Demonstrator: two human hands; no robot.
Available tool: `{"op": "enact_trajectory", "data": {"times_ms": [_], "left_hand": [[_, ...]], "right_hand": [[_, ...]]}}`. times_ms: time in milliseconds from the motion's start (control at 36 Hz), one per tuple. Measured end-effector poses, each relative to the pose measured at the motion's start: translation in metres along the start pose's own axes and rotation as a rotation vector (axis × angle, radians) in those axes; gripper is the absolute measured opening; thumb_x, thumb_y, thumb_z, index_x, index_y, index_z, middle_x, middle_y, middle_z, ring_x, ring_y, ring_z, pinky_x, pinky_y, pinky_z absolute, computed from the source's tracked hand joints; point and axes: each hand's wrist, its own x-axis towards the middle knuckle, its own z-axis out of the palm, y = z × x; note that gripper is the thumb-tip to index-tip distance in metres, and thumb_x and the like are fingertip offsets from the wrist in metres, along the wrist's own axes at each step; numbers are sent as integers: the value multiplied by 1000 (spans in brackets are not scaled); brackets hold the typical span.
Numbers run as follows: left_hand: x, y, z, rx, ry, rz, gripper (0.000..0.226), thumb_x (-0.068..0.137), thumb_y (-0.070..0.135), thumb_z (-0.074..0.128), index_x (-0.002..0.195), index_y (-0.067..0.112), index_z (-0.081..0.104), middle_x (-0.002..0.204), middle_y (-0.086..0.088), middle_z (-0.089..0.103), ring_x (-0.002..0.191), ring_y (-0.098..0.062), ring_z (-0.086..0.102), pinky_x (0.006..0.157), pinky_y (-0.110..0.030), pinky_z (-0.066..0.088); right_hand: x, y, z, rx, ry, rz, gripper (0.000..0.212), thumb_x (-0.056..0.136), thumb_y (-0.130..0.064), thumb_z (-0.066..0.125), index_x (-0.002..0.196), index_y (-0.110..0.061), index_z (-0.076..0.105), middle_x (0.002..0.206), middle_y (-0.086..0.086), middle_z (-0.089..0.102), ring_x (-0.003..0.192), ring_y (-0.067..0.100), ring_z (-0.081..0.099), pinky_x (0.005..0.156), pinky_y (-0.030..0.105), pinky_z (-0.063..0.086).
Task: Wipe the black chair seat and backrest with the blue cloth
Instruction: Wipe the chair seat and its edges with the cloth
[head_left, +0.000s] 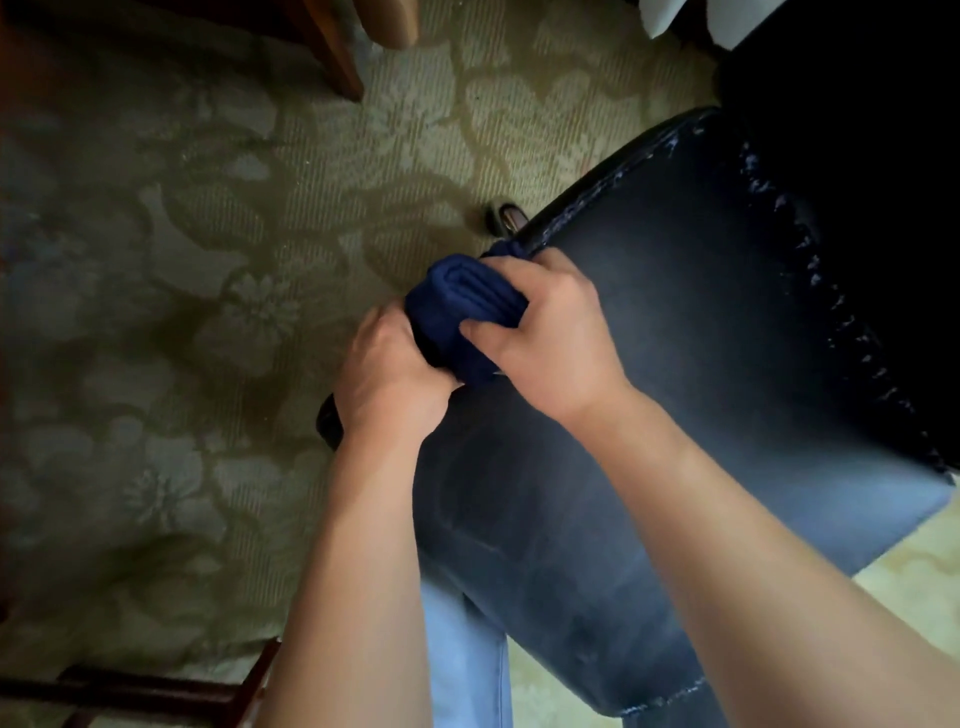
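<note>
The black chair fills the right half of the head view, its worn seat (701, 322) stretching from centre to right and its dark backrest (857, 130) at the top right. A dark blue cloth (462, 296), folded into a thick wad, rests at the seat's left edge. My left hand (389, 374) grips the cloth's lower left end. From the right, my right hand (545, 327) clasps the cloth, thumb pressed onto the fabric. The cloth's underside is hidden by both hands.
Green floral carpet (182, 312) covers the floor to the left. Wooden furniture legs (337, 57) stand at the top. A dark wooden frame (156, 691) lies at the bottom left. A shoe tip (506, 218) shows beside the seat's edge, and my jeans leg (462, 665) below.
</note>
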Motion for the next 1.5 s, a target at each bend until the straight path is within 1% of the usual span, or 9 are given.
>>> {"op": "enact_trajectory", "data": {"times_ms": [306, 417, 639, 778, 833, 1028, 1222, 1417, 1500], "left_hand": [[3, 1, -6, 10, -50, -56, 65, 68, 38, 91, 122, 31, 55, 125, 1, 52, 113, -26, 57, 95, -49, 50], [3, 3, -8, 3, -56, -66, 65, 67, 37, 91, 121, 31, 55, 125, 2, 51, 115, -27, 57, 98, -51, 49], [7, 1, -7, 10, -58, -58, 68, 67, 37, 92, 123, 30, 55, 126, 1, 52, 116, -27, 56, 98, -49, 48], [9, -3, -4, -11, -54, -42, 67, 65, 38, 92, 120, 27, 56, 123, -2, 55, 114, -29, 58, 91, -48, 52], [10, -3, -5, -3, -63, -45, 66, 64, 39, 92, 118, 26, 55, 123, -2, 54, 114, -29, 58, 89, -48, 54], [13, 2, -10, -4, -110, -82, 70, 64, 36, 93, 122, 31, 54, 123, -1, 51, 109, -27, 58, 91, -48, 53], [13, 6, -12, 12, -119, -106, 69, 65, 36, 92, 121, 33, 53, 124, -1, 50, 111, -26, 57, 96, -49, 51], [18, 12, -17, 135, -173, -84, 71, 61, 43, 91, 121, 36, 53, 121, 1, 55, 119, -27, 53, 98, -50, 49], [23, 25, -16, 83, -173, -35, 75, 66, 45, 89, 132, 32, 55, 132, 2, 52, 127, -28, 49, 101, -47, 47]], "right_hand": [[20, 11, -24, -77, 223, 90, 22, 77, -17, 73, 99, -20, 73, 92, 0, 46, 78, 17, 50, 65, 25, 35], [29, 14, -39, -78, 296, 145, 25, 80, -18, 71, 104, -22, 73, 98, 1, 49, 85, 19, 57, 73, 31, 49], [18, 7, -36, -34, 267, 18, 39, 76, -17, 75, 114, -24, 73, 96, -1, 49, 82, 8, 52, 71, 3, 37], [10, -5, -10, -77, 56, -45, 43, 74, -18, 77, 116, -25, 73, 96, 3, 53, 87, 21, 58, 77, 31, 49], [10, -4, -3, -74, 29, -32, 41, 76, -17, 75, 116, -24, 73, 98, 4, 53, 87, 22, 58, 75, 31, 49], [18, 9, -15, -64, 163, 55, 20, 76, -18, 75, 96, -19, 73, 87, 0, 48, 75, 16, 50, 64, 23, 35], [39, 15, -51, -136, 308, 154, 31, 78, -27, 72, 108, -23, 73, 103, 6, 56, 92, 27, 61, 80, 40, 53], [43, 22, -72, -67, 359, 154, 42, 78, -28, 77, 120, -26, 70, 105, -2, 51, 92, 10, 54, 78, 12, 40], [42, 14, -67, 4, 285, 86, 42, 72, -26, 79, 113, -27, 74, 99, 1, 55, 89, 12, 58, 80, 16, 45]]}}
